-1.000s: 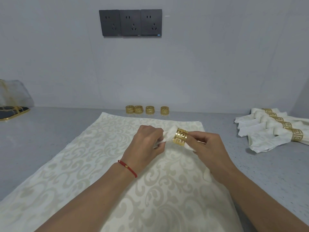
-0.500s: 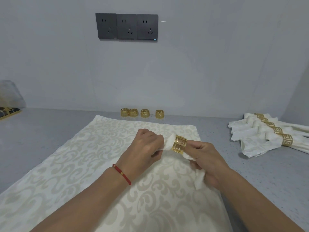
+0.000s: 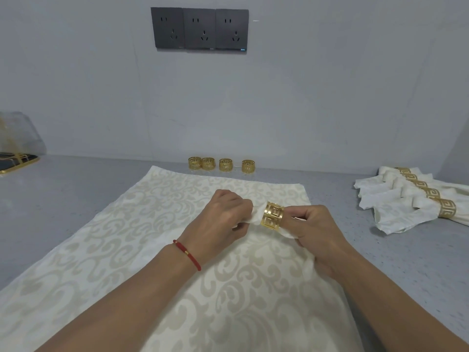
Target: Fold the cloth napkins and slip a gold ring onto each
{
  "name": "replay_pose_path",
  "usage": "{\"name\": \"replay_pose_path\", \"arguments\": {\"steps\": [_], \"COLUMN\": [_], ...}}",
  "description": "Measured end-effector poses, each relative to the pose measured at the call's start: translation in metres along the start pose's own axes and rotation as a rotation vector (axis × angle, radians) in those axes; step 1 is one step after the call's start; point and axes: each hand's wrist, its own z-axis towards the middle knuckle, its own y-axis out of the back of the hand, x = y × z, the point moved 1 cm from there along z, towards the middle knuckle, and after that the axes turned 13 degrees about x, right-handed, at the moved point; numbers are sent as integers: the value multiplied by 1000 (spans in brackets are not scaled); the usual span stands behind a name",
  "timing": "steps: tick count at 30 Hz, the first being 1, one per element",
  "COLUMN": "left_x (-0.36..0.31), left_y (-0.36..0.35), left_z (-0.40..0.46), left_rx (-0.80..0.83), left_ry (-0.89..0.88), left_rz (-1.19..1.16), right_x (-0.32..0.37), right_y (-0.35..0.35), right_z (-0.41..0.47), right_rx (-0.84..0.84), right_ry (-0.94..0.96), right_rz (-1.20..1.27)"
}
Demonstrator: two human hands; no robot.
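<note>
Pulling soft, limp napkin (image 3: 255,216) thru stiff gold ring (image 3: 272,215): left hand (image 3: 223,219) pinches cloth tip, right hand (image 3: 316,231) grips ring & bunched tail; grip near ring.

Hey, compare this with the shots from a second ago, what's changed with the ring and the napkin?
Very little. Both hands keep their grip: the left hand pinches the napkin's end, the right hand holds the gold ring and the napkin behind it. A bit more white cloth shows past the ring on the left. The four spare rings and the finished napkins stayed put.
</note>
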Motion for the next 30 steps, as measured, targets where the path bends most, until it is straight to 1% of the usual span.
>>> {"name": "replay_pose_path", "arguments": {"steps": [2,3,5,7,9,11,13,17,20,21,22,23,24,25,26,27,29,30], "left_x": [1,1,1,-6,-12,-13,-12,-1,2,1,1,1,0,-1,-1,-4,-9,-12], "left_y": [0,3,10,15,15,14,14,15,15,15,15,15,15,15,16,17,20,21], "left_z": [-2,-3,-4,-2,3,5,4,0,-3,-3,-3,-3,-3,-2,0,0,2,2], "left_rx": [0,18,125,236,279,275,271,191,207,218,225,230,235,236,228,210,157,131], "left_ry": [71,119,170,183,159,149,175,274,312,315,307,291,283,281,279,277,259,254], "left_rz": [-78,-170,-358,-389,-396,-458,-545,-685,-735,-743,-740,-726,-703,-674,-645,-629,-637,-663], "right_x": [-4,-6,-3,0,4,4,6,9,9,7,7,7,9,10,13,14,13,9], "right_y": [-2,-2,-2,-2,-5,-8,-9,-1,5,7,11,16,19,19,16,12,6,3], "right_z": [2,3,3,2,0,-1,-1,-4,-6,-6,-5,-5,-6,-8,-9,-11,-13,-12], "right_rx": [-4,-9,-41,-40,-4,17,2,-35,-26,-24,-42,-70,-106,-136,-130,-100,-24,-5], "right_ry": [33,51,68,95,123,129,137,185,158,152,160,182,208,247,260,237,206,222], "right_rz": [10,5,-26,-111,-155,-196,-199,-77,-66,-119,-258,-511,-842,-1119,-1246,-1240,-1011,-906]}}
